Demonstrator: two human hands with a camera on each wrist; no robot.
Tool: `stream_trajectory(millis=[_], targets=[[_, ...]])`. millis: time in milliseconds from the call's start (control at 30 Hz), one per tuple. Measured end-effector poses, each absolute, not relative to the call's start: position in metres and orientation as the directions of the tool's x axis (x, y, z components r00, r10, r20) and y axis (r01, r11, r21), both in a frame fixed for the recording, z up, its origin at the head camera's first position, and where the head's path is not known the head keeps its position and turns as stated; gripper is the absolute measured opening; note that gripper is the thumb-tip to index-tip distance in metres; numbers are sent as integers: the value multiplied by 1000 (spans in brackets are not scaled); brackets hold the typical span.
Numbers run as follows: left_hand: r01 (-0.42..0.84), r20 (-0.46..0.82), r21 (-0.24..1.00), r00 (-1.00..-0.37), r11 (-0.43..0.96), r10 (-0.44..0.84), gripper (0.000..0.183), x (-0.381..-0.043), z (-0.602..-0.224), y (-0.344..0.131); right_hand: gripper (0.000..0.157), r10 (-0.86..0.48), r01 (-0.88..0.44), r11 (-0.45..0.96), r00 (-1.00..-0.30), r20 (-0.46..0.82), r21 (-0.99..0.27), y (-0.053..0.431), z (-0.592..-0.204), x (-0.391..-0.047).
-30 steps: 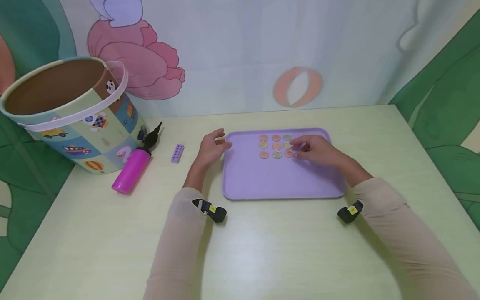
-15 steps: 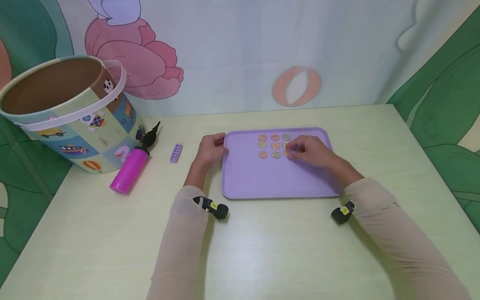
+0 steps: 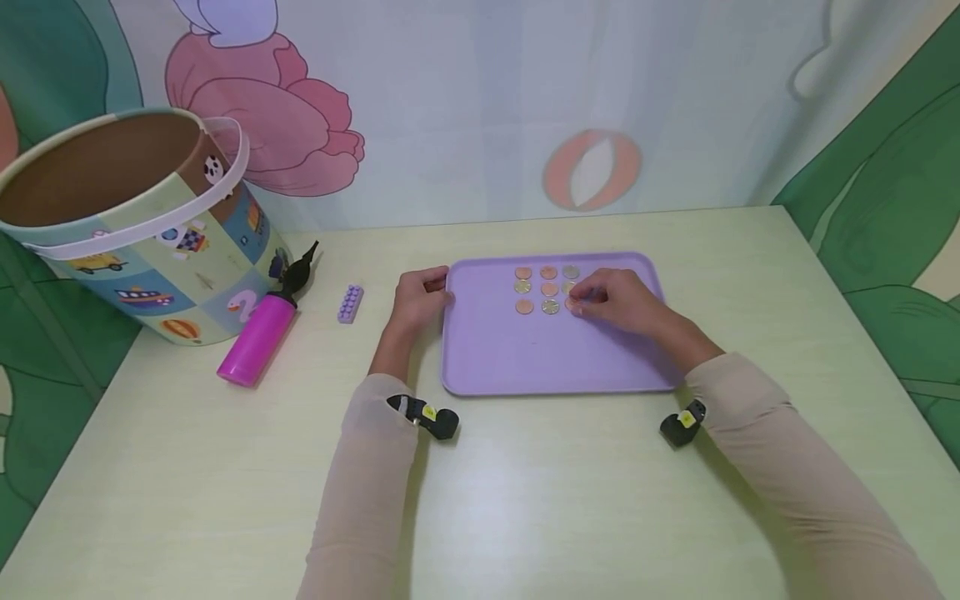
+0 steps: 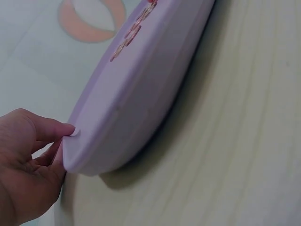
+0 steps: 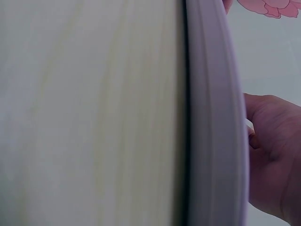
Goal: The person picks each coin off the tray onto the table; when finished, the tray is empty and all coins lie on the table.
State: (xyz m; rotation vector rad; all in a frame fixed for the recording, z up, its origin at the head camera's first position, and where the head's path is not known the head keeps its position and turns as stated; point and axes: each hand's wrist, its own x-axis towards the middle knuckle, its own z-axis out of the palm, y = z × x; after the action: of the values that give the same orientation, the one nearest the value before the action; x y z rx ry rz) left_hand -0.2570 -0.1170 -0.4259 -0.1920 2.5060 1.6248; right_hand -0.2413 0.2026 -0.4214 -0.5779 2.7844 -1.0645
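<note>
A shallow purple tray (image 3: 525, 358) lies on the table, with several copper and silver coins (image 3: 550, 289) set in rows toward its back. At the tray's left back corner, my left hand (image 3: 418, 302) grips the rim; in the left wrist view the thumb of the left hand (image 4: 33, 165) lies over the edge, the other fingers behind it. My right hand (image 3: 622, 302) is over the right column, thumb and forefinger pinching the front copper coin (image 3: 572, 305), which they partly cover. In the right wrist view, the tray's wall (image 5: 216, 117) hides the fingertips of the right hand (image 5: 273, 150).
A small purple toy brick (image 3: 350, 304) lies left of the tray. Beyond it are a magenta hand pump (image 3: 258, 342) with a black nozzle and a large patterned bucket (image 3: 187, 275) with a handle. A printed curtain (image 3: 465, 117) hangs along the table's back edge.
The left hand has come down from beside the tray and taken hold of its rim. The right hand has shifted slightly left over the right column of coins. The coins keep their rows.
</note>
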Motion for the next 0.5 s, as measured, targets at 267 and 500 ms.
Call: stream_trajectory(millis=[267,500], targets=[[-193,-197,899,-980,393,-30,54,-255,-424,-116,21,-380,-325,680,-923,63,-657,202,-423,-243],[-197,-203,901,-979,386,-27,55,-254,-423,-116,20,-391,-337,692,-918,61,-638,201,-421,-243]])
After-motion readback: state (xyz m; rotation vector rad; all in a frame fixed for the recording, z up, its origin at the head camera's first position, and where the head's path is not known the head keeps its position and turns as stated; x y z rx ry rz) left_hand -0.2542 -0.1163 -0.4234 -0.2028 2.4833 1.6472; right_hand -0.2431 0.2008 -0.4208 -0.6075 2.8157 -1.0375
